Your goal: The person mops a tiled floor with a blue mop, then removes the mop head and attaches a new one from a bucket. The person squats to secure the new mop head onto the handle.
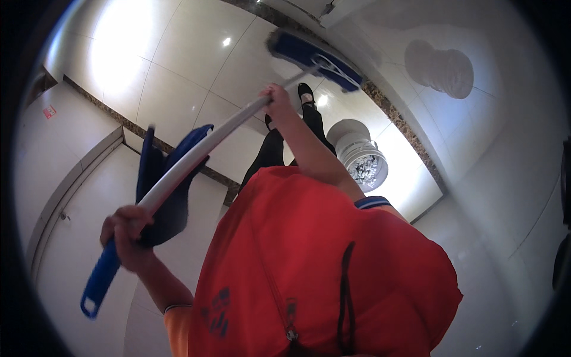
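Observation:
Both my hands hold a long-handled flat mop, its white shaft (200,154) slanting away from me. My left hand (127,236) is closed around the upper shaft, just above the blue end grip (100,281). Farther along the shaft, my right hand (276,103) grips it with bent fingers. The wide blue mop head (296,51), with a white wire frame, lies on the floor by the wall's foot. A dark blue curved object (171,201) hangs beside my left hand, partly behind the shaft; I cannot tell what it is or whether that hand holds it.
A white bucket (379,178) with crumpled silvery-white material stands right of my legs. Glossy tiles (187,62) reflect bright lights. A dark marbled border (397,116) runs along the shiny right wall (473,147). On the left is a white door (89,214) with a metal handle.

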A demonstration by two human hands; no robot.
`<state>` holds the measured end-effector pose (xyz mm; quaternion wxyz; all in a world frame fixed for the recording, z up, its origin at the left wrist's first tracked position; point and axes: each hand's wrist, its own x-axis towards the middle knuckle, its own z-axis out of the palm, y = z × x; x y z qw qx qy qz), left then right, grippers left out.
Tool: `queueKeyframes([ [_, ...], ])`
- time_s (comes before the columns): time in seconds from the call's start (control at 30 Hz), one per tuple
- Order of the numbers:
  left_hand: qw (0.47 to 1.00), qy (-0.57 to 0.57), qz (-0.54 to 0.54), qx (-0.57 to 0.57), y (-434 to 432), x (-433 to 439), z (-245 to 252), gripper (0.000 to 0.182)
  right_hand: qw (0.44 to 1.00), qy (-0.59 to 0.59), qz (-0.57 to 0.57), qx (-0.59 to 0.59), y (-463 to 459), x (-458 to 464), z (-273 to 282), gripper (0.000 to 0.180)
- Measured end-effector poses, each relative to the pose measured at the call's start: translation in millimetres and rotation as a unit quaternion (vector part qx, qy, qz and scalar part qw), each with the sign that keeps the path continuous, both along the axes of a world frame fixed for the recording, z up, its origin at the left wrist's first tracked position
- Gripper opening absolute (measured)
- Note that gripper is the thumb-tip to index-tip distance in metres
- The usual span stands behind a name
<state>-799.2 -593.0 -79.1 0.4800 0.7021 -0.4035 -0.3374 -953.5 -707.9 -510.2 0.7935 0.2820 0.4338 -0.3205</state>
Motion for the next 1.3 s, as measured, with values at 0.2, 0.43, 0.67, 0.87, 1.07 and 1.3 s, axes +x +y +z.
queueKeyframes([
  [0.2, 0.984, 0.136, -0.071, 0.087, 12.5, -57.6, -86.4, 0.016, 0.994, 0.092, -0.045, 0.045, 52.0, -156.5, -69.6, 0.026],
  [0.43, 0.991, 0.126, 0.043, 0.03, 47.5, -19.5, -50.6, 0.008, 0.971, 0.144, 0.163, -0.1, 66.9, -71.6, -67.8, 0.022],
  [0.67, 0.992, -0.103, 0.076, -0.018, 66.5, -29.3, 13.2, 0.038, 0.993, 0.004, 0.117, -0.024, -6.1, 96.7, 10.6, 0.016],
  [0.87, 0.985, -0.164, 0.032, -0.037, 26.3, -18.5, 18.0, 0.038, 0.991, -0.129, 0.005, 0.028, -51.2, 103.3, 37.8, 0.018],
  [1.07, 0.999, -0.041, -0.013, -0.029, -9.7, -7.6, 22.7, 0.026, 1.0, -0.005, 0.019, -0.005, -8.5, 11.1, 30.7, 0.016],
  [1.3, 0.981, 0.123, -0.135, 0.07, -20.3, -71.8, -83.2, 0.013, 0.913, 0.206, 0.08, -0.344, 87.4, -182.8, -118.3, 0.017],
])
